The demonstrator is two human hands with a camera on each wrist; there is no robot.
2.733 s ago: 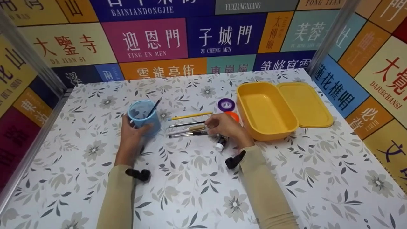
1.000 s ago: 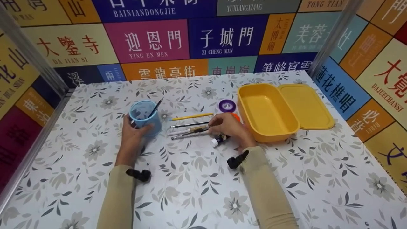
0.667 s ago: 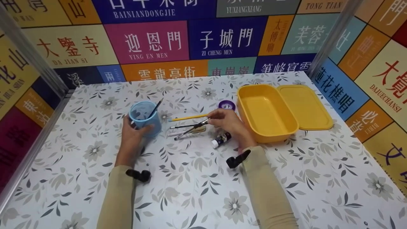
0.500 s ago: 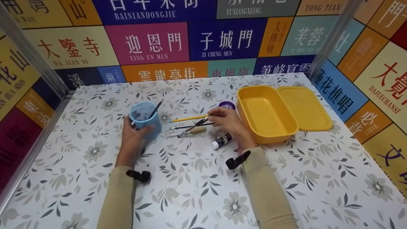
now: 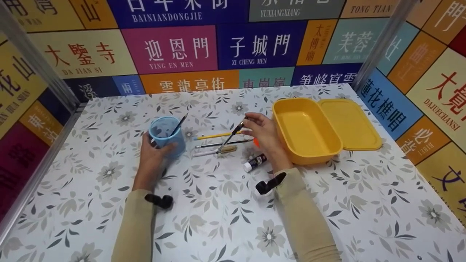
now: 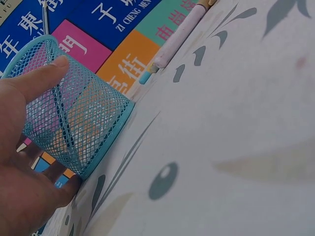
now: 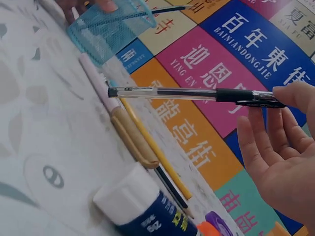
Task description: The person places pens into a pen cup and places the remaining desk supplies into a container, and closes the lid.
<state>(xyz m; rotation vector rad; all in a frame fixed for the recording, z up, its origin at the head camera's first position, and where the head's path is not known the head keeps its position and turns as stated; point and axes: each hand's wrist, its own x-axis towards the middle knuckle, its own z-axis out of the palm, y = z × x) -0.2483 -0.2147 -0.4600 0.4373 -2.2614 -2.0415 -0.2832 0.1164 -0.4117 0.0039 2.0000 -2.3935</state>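
My left hand (image 5: 150, 160) grips a light blue mesh pen holder (image 5: 175, 145) that stands upright on the table, its thumb across the near side. A dark pencil (image 5: 179, 124) leans inside the holder. Between thumb and fingertips, my right hand (image 5: 267, 136) pinches the clip end of a gel pen (image 7: 187, 94) with a clear barrel and black grip. In the head view the pen slants, its free end low over a marker (image 5: 228, 149) with a tan cap. A dark pencil (image 5: 240, 142) and a yellow pencil (image 5: 214, 135) lie beside the marker.
A glue stick (image 5: 255, 162) with a white cap lies below the right hand. Orange (image 7: 209, 229) and purple (image 7: 216, 220) round items are partly hidden behind it. At right stand an open yellow box (image 5: 302, 127) and its flat lid (image 5: 351, 123). Printed panels wall the table's back and sides.
My right hand has picked up the gel pen from beside the marker and raised its clip end, tilting it steeper. The glue stick has turned a little. My left hand stays on the pen holder.
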